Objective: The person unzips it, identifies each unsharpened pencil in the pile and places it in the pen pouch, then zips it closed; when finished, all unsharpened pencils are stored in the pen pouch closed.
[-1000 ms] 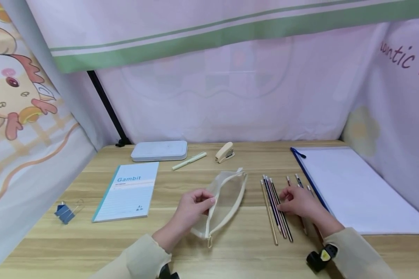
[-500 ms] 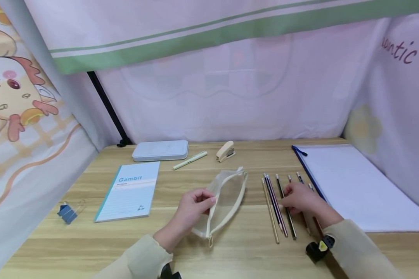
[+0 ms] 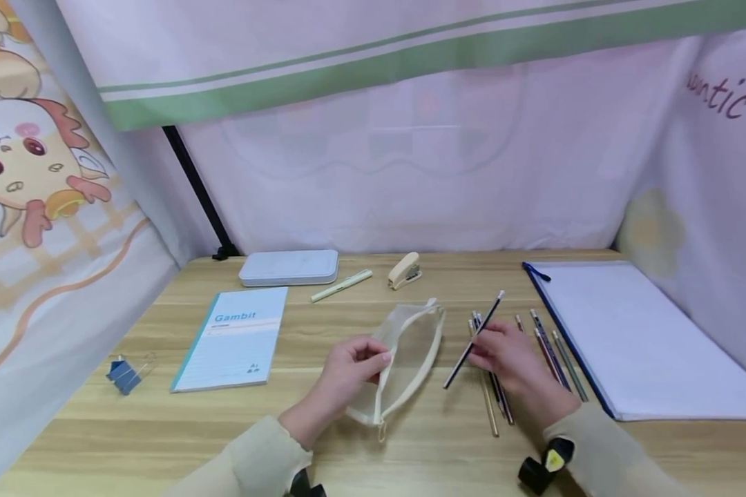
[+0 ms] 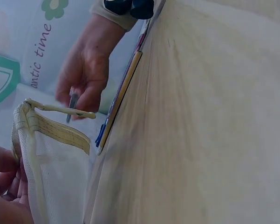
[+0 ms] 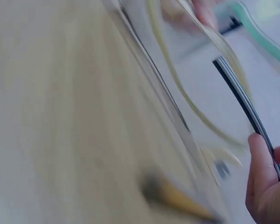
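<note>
My left hand (image 3: 348, 369) pinches one edge of a cream mesh zipper pouch (image 3: 413, 353), whose mouth gapes toward the right. My right hand (image 3: 514, 360) holds a dark striped pencil (image 3: 488, 317) between thumb and fingers, slanting, its white end up and its other end toward the pouch. The right wrist view shows that pencil (image 5: 242, 100) overlapping the pouch's rim. Beneath the right hand lie a gold pencil (image 3: 492, 415) and several dark ones, partly hidden by it. More pencils (image 3: 553, 355) lie to its right.
A white clear-topped folder (image 3: 653, 338) with a blue edge lies at the right. Behind the pouch are a cream stapler (image 3: 404, 271), a pale green pen (image 3: 342, 286) and a white flat case (image 3: 289, 268). A notebook (image 3: 230, 345) and a blue binder clip (image 3: 124, 376) lie left.
My right hand has picked up a dark pencil from among the others and moved left toward the pouch with it. The left hand keeps its hold on the pouch.
</note>
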The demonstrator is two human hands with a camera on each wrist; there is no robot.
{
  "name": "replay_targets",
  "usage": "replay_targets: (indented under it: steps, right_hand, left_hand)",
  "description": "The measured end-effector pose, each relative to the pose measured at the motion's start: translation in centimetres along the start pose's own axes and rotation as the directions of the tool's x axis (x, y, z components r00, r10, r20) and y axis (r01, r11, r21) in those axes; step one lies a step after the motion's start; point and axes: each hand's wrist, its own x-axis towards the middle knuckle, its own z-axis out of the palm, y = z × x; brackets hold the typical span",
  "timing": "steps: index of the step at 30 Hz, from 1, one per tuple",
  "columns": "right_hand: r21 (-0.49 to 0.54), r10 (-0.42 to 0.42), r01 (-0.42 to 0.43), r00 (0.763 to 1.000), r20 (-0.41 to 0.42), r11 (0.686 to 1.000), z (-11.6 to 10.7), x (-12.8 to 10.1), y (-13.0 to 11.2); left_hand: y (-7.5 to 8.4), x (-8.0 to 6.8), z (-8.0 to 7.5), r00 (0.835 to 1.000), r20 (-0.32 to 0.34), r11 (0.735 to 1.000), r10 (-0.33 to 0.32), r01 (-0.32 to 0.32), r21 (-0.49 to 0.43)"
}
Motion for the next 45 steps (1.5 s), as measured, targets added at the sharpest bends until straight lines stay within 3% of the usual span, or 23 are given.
replay_targets:
  steps: [5, 12, 22, 30, 35, 40, 45]
  right_hand:
    - [0.086, 0.018, -0.016, 1.000, -0.020, 0.996, 3.3, 0.1, 1.2]
    - [0.104, 0.010, -0.007, 0.999, -0.038, 0.995, 6.8, -0.2, 3.1]
    - [0.063, 0.023, -0.024, 0.999, 0.029, 0.998, 8.5, -1.3, 4.0]
    - [0.045, -0.002, 0.006, 0.998, -0.069, 0.999, 5.9, -1.3, 2.5]
    - [-0.017, -0.045, 0.044, 0.998, -0.054, 0.999, 2.5, -1.0, 0.9]
    - [-0.175, -0.105, 0.090, 0.992, -0.076, 0.980, -0.8, -0.6, -0.4]
    - [-0.375, -0.113, 0.104, 0.994, -0.002, 0.921, -3.0, -0.5, -0.7]
  left_hand:
    - [0.0, -0.1, 0.5, 1.000, 0.015, 1.000, 0.009, -0.009, 0.002]
    - [-0.3, -0.1, 1.3, 1.000, 0.018, 1.000, 0.023, -0.023, -0.005]
    - [0.2, -0.2, 1.8, 0.998, -0.030, 0.998, 0.048, -0.050, -0.040]
    - [-0.1, -0.1, 1.5, 0.998, -0.056, 1.000, 0.026, -0.026, -0.016]
    - [-0.1, -0.2, 1.2, 0.998, -0.052, 1.000, 0.018, -0.019, -0.015]
    - [-0.1, -0.3, 0.9, 0.999, -0.051, 1.000, 0.013, -0.012, 0.004]
    - [-0.1, -0.4, 0.6, 0.999, -0.046, 1.000, 0.021, -0.020, 0.017]
